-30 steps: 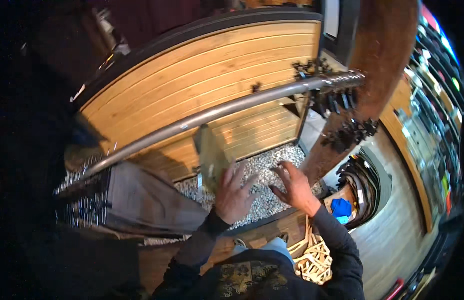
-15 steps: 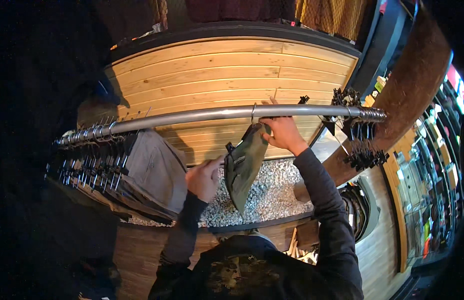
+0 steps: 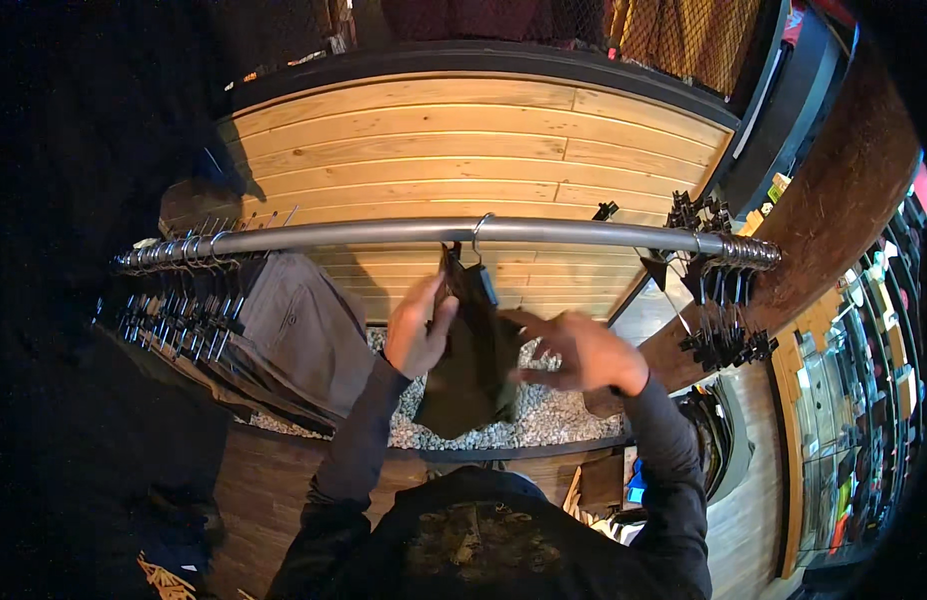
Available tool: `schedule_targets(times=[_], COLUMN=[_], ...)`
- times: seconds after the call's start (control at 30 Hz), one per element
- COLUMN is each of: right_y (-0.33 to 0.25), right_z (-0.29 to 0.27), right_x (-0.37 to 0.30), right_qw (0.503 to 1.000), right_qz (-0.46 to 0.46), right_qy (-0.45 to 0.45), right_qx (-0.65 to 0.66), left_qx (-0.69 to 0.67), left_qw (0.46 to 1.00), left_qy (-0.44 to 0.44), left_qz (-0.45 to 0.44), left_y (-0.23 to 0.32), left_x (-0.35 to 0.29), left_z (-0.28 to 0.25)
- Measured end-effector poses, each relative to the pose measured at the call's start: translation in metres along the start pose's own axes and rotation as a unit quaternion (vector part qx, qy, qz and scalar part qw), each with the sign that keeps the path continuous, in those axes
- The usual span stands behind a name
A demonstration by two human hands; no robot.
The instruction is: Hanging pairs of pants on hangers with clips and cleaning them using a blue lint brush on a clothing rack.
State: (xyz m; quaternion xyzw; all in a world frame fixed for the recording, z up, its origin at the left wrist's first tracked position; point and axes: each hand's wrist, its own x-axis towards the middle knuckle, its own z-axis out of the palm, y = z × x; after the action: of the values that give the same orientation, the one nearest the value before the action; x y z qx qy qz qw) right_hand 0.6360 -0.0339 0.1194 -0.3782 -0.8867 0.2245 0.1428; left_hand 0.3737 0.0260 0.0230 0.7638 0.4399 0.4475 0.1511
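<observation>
The dark olive garment (image 3: 474, 365) hangs from a hanger hook (image 3: 478, 232) on the grey metal rail (image 3: 544, 233), near the rail's middle, with the left hand (image 3: 419, 325) clamped on its upper left edge and the right hand (image 3: 579, 352) spread open, fingers apart, touching its right side. Toward the rail's left end a packed row of hangers (image 3: 174, 290) carries grey trousers (image 3: 309, 335) just beside the left hand, and at the right end a cluster of empty black clip hangers (image 3: 719, 300) dangles. Behind stands a wooden plank wall (image 3: 484, 140), and white gravel (image 3: 544, 415) lies below the garment.
</observation>
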Motion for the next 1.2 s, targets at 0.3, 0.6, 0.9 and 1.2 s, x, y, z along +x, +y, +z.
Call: schedule_targets(times=[0.3,0.6,0.9,1.2], right_y=[0.045,0.022,0.047,-0.057], right_z=[0.025,0.106,0.138,0.126], right_x=[0.047,0.124,0.174,0.147], right_qw=[0.977,0.941,0.84,0.794], right_qz=[-0.001,0.025,-0.023,0.026], right_qy=[0.211,0.324,0.367,0.33], right_qx=[0.044,0.096,0.399,0.51], left_qx=[-0.063,0.147,0.119,0.096], left_qw=[0.991,0.984,0.991,0.985], left_qy=[-0.117,0.087,0.062,-0.14], left_qz=[0.002,0.044,-0.005,0.007], left_y=[0.063,0.036,0.026,0.039], left_x=[-0.016,-0.042,-0.046,-0.071], left_z=[-0.017,-0.031,-0.061,-0.148])
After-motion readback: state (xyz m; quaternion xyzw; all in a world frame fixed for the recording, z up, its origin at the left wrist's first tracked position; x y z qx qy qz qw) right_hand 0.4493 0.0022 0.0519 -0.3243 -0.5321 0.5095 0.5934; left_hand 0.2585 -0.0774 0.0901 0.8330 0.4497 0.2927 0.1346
